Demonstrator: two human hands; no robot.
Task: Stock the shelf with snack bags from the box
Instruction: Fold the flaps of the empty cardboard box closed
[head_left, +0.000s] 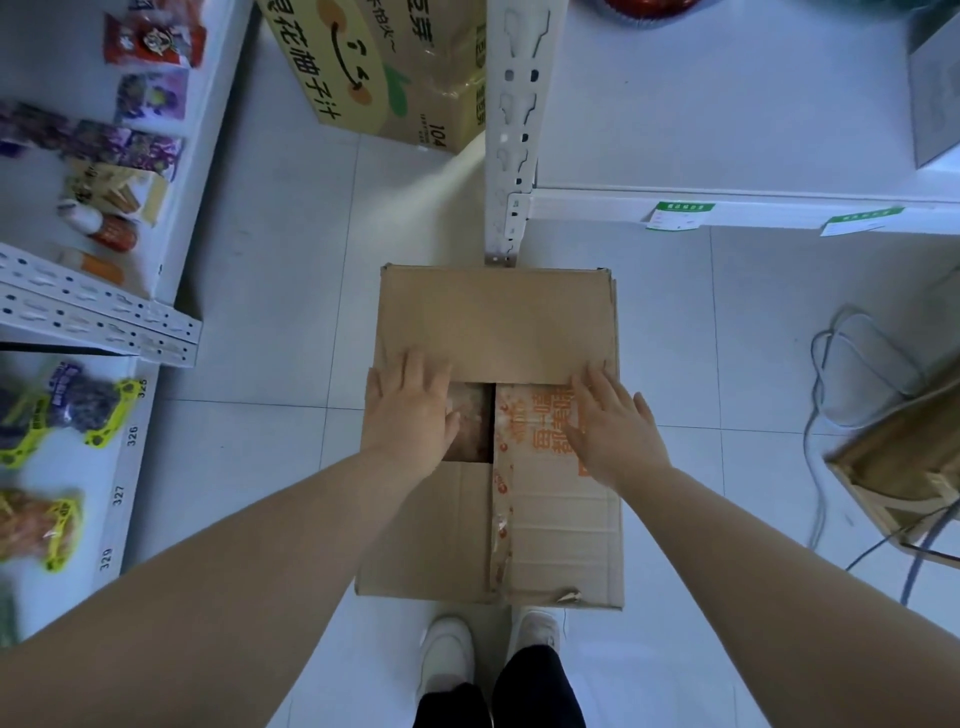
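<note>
Brown cardboard makes up the box (491, 431), which sits on the pale tiled floor (270, 312) right in front of the person's white shoes (447, 657), its far edge against the foot of a white shelf upright (511, 130). Its flaps are mostly folded shut: the far flap lies flat across the top, a near-right flap carries orange print and torn tape, and a small gap between them shows something reddish inside (too dim to say what).

Both hands lie on the box top with fingers spread and flat, gripping nothing. The left hand (410, 410) rests at the left edge of the gap, its fingertips on the far flap's edge. The right hand (613, 426) presses on the printed flap, fingertips touching the far flap's near edge.

To the left stands a white shelf (156, 249) with snack bags (150, 39) already on it: a red one at the top, purple ones below, a yellow pack and small bottles near them. On a lower tier more bags (72, 405) hang in yellow-green clips, beside edge numbers 325 to 329.

Beyond the box stands a yellow printed carton (379, 67). On the right, a white shelf board (727, 104) bears green-topped price tags (675, 215), and white cables (852, 364) lie near a wooden frame (904, 467).
</note>
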